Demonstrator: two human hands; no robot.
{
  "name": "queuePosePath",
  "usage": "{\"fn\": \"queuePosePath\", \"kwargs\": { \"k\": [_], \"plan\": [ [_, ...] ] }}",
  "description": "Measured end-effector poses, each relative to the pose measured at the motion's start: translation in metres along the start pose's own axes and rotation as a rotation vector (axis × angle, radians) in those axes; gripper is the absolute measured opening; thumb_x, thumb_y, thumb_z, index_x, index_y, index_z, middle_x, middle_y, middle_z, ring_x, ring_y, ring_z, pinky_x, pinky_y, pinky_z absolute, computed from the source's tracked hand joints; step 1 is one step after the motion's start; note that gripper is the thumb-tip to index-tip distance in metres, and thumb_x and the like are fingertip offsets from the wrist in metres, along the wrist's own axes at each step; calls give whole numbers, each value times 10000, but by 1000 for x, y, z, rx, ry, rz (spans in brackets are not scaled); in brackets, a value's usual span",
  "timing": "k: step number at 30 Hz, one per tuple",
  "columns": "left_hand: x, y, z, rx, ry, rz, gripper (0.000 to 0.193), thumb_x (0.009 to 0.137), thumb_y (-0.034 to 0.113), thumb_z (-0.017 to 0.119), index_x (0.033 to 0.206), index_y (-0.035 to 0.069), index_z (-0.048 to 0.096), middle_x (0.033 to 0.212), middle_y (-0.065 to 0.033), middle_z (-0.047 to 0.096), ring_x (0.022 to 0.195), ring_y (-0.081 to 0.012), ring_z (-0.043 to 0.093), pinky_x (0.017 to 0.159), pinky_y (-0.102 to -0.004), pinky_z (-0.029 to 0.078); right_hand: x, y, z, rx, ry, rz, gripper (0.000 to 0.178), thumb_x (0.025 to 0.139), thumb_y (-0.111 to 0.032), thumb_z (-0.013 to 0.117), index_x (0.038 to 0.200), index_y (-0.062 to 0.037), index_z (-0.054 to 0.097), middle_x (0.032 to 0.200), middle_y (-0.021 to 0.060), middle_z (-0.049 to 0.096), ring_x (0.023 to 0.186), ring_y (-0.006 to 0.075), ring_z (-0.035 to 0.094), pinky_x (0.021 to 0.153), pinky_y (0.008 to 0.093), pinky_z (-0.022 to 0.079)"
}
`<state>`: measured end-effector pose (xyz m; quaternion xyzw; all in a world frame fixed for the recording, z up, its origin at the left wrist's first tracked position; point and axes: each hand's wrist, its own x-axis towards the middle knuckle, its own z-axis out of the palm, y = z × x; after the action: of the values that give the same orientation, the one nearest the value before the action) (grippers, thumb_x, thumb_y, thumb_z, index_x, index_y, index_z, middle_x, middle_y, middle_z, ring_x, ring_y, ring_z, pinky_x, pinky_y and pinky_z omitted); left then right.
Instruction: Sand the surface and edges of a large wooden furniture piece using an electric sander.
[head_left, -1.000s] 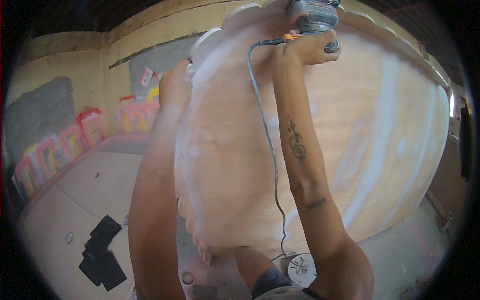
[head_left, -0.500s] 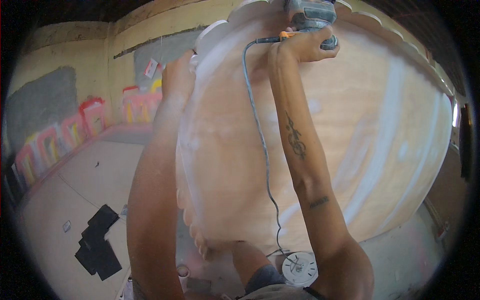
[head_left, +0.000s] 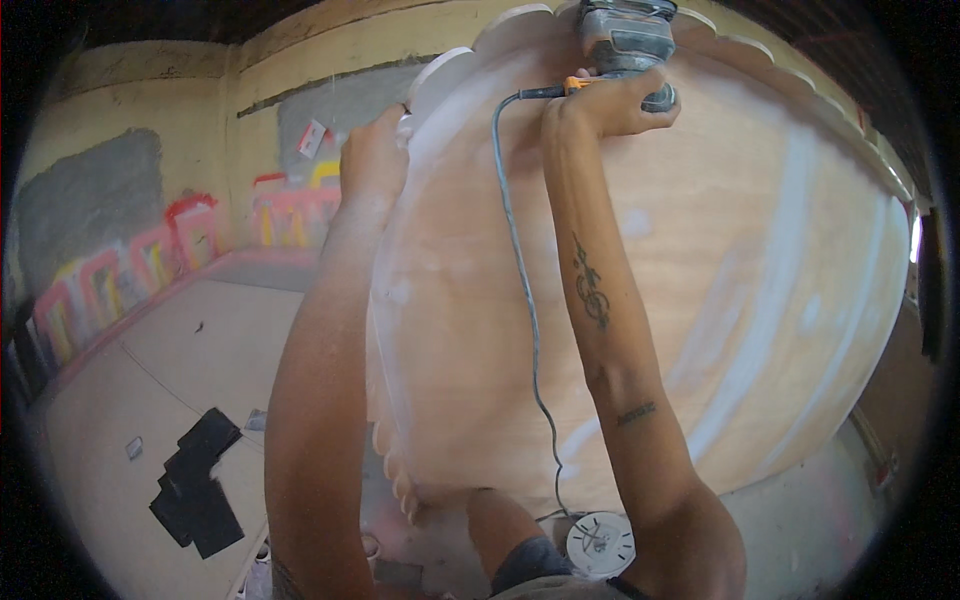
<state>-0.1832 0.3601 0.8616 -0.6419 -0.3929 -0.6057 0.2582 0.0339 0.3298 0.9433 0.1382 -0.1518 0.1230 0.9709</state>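
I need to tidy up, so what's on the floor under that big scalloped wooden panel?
Below the scalloped wooden panel, a round white disc lies where the sander's cord ends. Dark sheets lie left. The panel covers the floor behind it.

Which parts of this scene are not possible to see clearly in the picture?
- Sander: head view; its top is cut off by the upper edge, and the right hand covers its lower part.
- Left hand: the fingertips are hidden behind the rim of the wooden panel.
- Cord: its lower end disappears behind the right forearm, so the plug is not visible.
- Black pieces on the floor: too small and distorted to identify.
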Motion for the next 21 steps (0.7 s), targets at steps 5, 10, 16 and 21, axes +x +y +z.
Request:
{"fn": "queuePosePath", "kwargs": {
  "k": [5,10,16,21],
  "plan": [
    [3,-6,2,14,-22,37,296,933,128,633,1227,111,667,1015,-246,708,1002,-458,662,856,-545,510,10,8,-4,-25,-39,-8,538,982,-326,554,1442,-121,362,1211,200,558,718,271,631,424,340,492],
    [8,-20,11,44,-4,32,299,928,128,636,1225,102,663,1024,-241,707,1015,-450,661,861,-542,507,32,7,-3,14,22,35,537,982,-337,552,1428,-121,345,1125,209,578,565,250,575,402,323,455],
    [12,-23,17,-56,5,40,307,919,111,635,1224,109,667,1005,-260,702,991,-460,665,856,-547,508,64,-5,2,56,89,-77,531,973,-328,545,1422,-136,337,1007,202,601,473,234,519,374,321,414],
    [5,-23,15,-74,6,40,313,908,95,635,1219,105,669,996,-263,701,984,-460,667,852,-550,506,40,-6,-1,51,73,-6,508,958,-312,534,1404,-161,345,1076,187,574,529,238,513,417,332,423]
  ]
}}
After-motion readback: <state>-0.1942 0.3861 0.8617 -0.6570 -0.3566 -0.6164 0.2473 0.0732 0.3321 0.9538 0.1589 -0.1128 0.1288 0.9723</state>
